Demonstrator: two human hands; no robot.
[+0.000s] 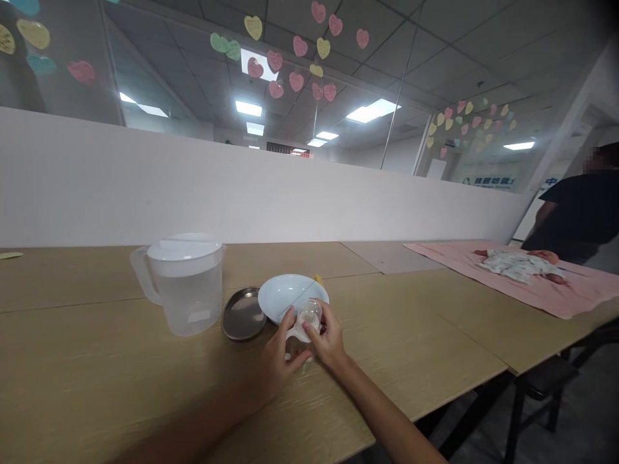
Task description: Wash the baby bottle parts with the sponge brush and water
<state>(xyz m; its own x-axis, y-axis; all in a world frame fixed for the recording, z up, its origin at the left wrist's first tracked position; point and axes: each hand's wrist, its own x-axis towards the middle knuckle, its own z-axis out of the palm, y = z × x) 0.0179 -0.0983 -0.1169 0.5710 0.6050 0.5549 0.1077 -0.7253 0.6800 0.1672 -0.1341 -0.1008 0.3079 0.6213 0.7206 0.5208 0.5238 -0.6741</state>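
Between my two hands is a small baby bottle (310, 313) with a clear domed cap and a whitish collar, tilted so its top points up and away. My left hand (280, 356) is wrapped around the lower body of the bottle. The fingers of my right hand (331, 336) close on the collar and cap, the thumb lying across the front. My fingers partly hide the bottle's body. Just behind it a white bowl (278, 295) sits on the table, and a round metal tray (243, 314) lies left of the bowl.
A lidded clear plastic pitcher (191, 296) of water stands at left. Something yellow (318, 280) shows behind the bowl. At far right a baby doll (507, 264) lies on a pink cloth (546, 303). A person (580, 203) stands beyond; a dark stool (544, 380) is below.
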